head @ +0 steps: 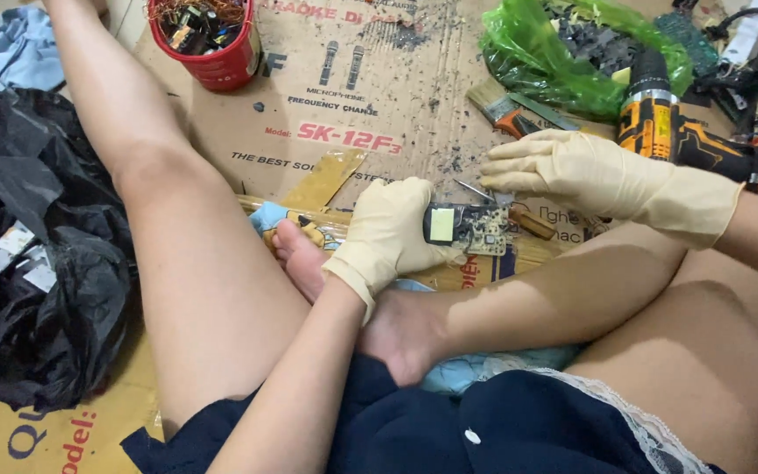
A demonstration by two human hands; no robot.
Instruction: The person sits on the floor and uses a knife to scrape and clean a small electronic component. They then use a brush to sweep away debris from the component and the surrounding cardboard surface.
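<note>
One small circuit board [467,228] was held upright in front of the person's crossed legs, above a strip of wood lying on the floor. The left hand [388,233], in a cream rubber glove, was clamped around the board's left end, thumb on its near face. The right hand [572,171], also gloved, rested on the board's upper right edge, its fingers closed together around a screwdriver [519,215]. The screwdriver had a brown handle, and its thin metal shaft pointed up and to the left behind the board. One pale yellow rectangular part sat on the board's face.

The floor was covered with flattened brown cardboard [353,105] strewn with dark crumbs. Two containers and one loose bag were in view:

1. One red bucket [221,53], at the top, left of centre, held tangled copper wire and small electronic parts.
2. One green plastic bag [554,61], at the top right, was open and held dark broken pieces.
3. One black plastic bag [37,254], at the left, lay crumpled, with white paper scraps on it; its contents could not be seen.

One paintbrush [493,104] lay just beside the green bag. One orange and black cordless drill [686,132] lay behind the right hand. One light blue cloth [15,48] lay at the top left corner.
</note>
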